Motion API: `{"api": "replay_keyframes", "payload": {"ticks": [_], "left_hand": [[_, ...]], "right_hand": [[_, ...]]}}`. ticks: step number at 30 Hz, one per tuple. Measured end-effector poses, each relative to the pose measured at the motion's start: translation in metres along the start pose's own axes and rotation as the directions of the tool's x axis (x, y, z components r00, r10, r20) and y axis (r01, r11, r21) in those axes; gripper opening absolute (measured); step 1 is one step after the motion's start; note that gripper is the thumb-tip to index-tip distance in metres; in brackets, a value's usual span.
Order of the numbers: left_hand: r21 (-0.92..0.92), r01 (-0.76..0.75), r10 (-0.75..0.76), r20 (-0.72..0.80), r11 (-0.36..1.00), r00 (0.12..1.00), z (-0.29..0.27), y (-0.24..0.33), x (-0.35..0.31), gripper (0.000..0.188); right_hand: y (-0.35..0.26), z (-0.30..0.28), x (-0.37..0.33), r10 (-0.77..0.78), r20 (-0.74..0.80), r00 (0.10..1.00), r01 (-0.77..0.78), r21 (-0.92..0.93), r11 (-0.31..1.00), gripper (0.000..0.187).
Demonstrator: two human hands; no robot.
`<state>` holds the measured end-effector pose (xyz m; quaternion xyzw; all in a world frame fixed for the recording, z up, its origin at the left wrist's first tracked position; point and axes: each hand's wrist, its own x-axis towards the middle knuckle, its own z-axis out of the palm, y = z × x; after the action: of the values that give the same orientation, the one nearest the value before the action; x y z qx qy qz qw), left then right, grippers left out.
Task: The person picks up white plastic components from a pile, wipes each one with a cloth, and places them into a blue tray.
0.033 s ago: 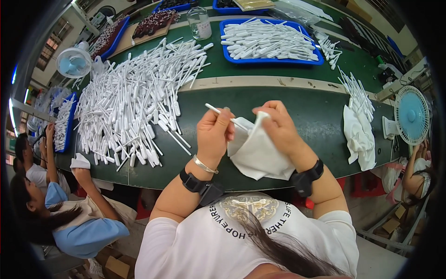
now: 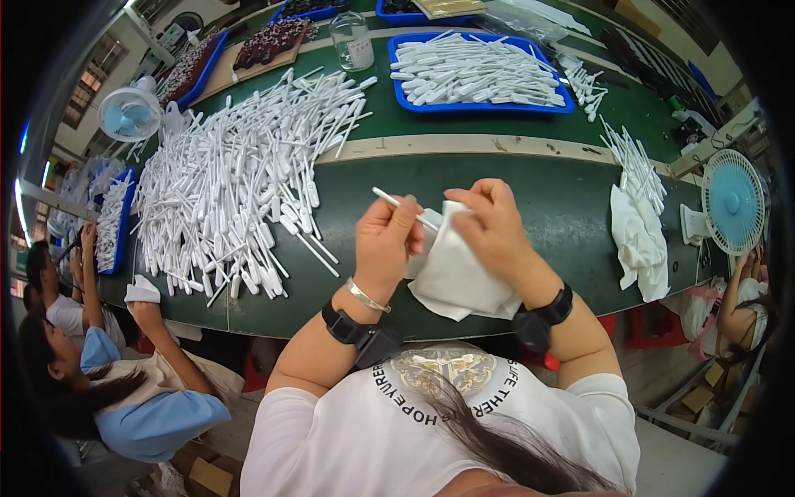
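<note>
A slim white stick [image 2: 385, 196] is pinched in my left hand [image 2: 389, 236], its bare end pointing up and left. The stick's other end runs into a white cloth [image 2: 464, 282], which hides it. My right hand [image 2: 497, 228] is closed on the cloth, with the fingers folded over its upper edge; they are slightly blurred. Left of my hands spreads a large heap of similar white sticks [image 2: 240, 182], many with a wider, flattened end.
A blue tray [image 2: 484, 108] of white sticks stands beyond a pale strip [image 2: 464, 146]. To the right lie a crumpled cloth [image 2: 639, 240], more sticks [image 2: 636, 161] and a fan [image 2: 734, 203]. A clear jar [image 2: 353, 41] stands behind the heap. A co-worker [image 2: 141, 389] sits at left.
My left hand and the stick have shifted slightly right, nearer the cloth. My right fingers have moved a little left over the stick's covered end, and the cloth's upper fold has changed shape.
</note>
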<state>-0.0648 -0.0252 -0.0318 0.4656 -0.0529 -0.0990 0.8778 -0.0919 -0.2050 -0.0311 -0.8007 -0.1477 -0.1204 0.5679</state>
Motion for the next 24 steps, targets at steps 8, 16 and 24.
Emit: {"api": "replay_keyframes", "payload": {"ticks": [8,16,24], "left_hand": [[0.034,-0.01,0.01,-0.012,0.999,1.0,0.003,-0.005,0.001,0.016],[0.245,0.003,-0.016,0.048,0.969,0.999,-0.01,0.018,0.014,0.008],[0.719,0.121,-0.312,0.139,0.685,0.94,-0.006,0.021,-0.001,0.01]], "right_hand": [[-0.001,0.02,-0.017,0.041,0.061,0.997,-0.033,-0.13,0.991,0.02],[-0.008,-0.006,-0.006,0.183,0.102,0.978,-0.191,0.075,0.979,0.02],[0.008,-0.031,0.001,0.416,-0.016,0.909,-0.288,0.699,0.654,0.027]]}}
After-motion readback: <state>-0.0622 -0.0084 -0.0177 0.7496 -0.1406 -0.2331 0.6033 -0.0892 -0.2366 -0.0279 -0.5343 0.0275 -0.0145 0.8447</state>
